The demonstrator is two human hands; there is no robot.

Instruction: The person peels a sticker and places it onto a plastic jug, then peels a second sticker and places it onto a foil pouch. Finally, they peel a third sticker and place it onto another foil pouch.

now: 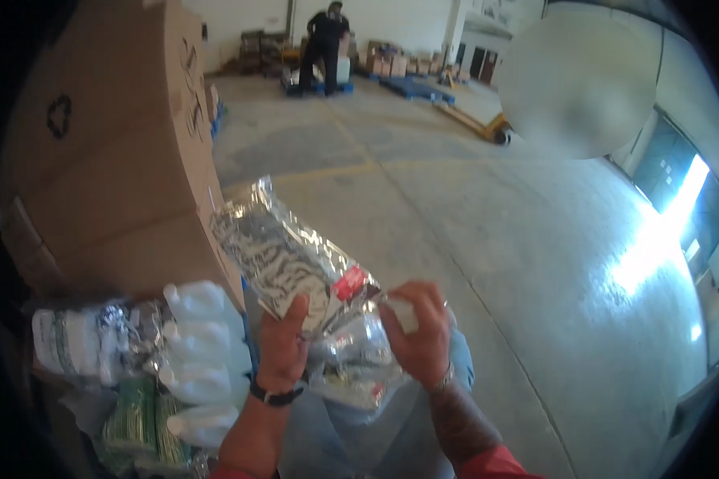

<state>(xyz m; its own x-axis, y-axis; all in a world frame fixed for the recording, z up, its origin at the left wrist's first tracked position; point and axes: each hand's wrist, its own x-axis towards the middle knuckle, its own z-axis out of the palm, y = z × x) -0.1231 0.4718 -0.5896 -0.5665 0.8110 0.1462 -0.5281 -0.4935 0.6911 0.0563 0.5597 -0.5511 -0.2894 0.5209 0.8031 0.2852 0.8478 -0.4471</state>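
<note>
Crinkled foil-and-clear plastic packet (295,259) sits clamped in my left hand (284,343) grip while my right hand (419,331) pinches its lower clear end, so I judge I'm mid-handling it above the white jugs (200,343), and the next move needs a firm two-handed hold.

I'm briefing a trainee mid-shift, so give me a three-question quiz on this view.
1. True or false: both hands grip the clear crinkled plastic packet with black print and a red label.
2. What stands beside the left hand? A) white plastic jugs B) metal drums C) glass jars
3. What large thing rises behind the jugs, on the left?

Key:
1. True; the right hand holds its other end.
2. A
3. A tall brown cardboard box.
</note>
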